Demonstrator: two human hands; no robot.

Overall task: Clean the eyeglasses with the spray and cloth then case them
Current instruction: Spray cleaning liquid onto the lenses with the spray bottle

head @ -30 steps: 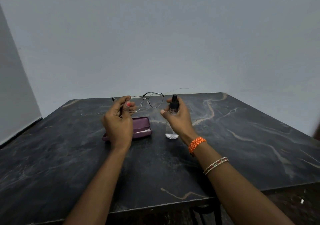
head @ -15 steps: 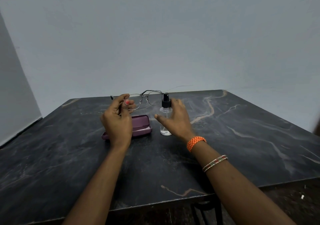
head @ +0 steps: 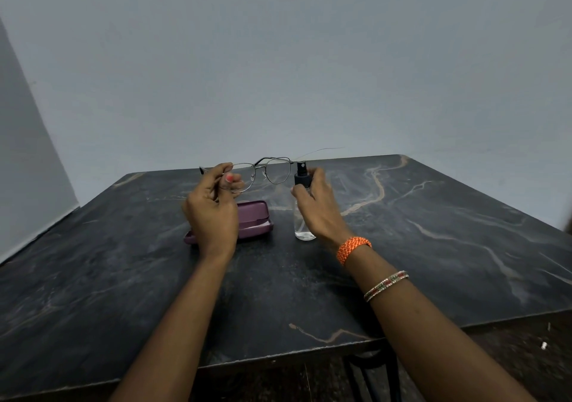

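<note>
The eyeglasses [head: 263,174] are up in the air above the dark marble table [head: 433,246], well clear of it, held out level in front of the person. The left hand [head: 213,212] pinches them at the near lens rim and hinge, thumb and curled fingers closed on the thin wire. They look very light and easily bent, a fine metal frame with clear lenses that would smear at any touch. To my eye the rim edge or the temple arm is the right place to hold them, never the glass.

The spray bottle [head: 301,203] stands on the table just right of the glasses, a small clear bottle with a black pump top, probably light and easy to tip over (there looks to be little liquid in it). The right hand [head: 318,212] is around its upper part, but the back of the hand hides the fingers, so I cannot tell whether it grips the bottle or only rests against it. The purple case [head: 253,217] lies open on the table beneath the left hand. I see no cloth.

A second ago the bottle was lifted with a finger on the pump; now it is set down, and the glasses have barely shifted.
</note>
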